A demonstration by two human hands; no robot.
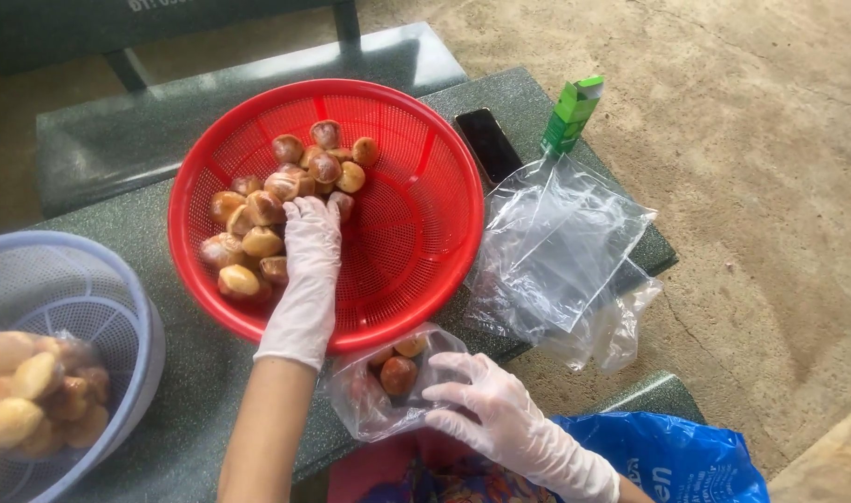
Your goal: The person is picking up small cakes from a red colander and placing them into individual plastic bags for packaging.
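Red basket (416, 242) holds brown fruits (276, 200) piled on its far-left side. Left hand (309, 270) reaches straight in, fingers among them, grasp hidden. Right hand (486, 401) holds clear bag (388, 382) open, just beside the basket's near rim.

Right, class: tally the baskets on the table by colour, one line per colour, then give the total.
Red basket: 1
Pale blue basket: 1
Total: 2
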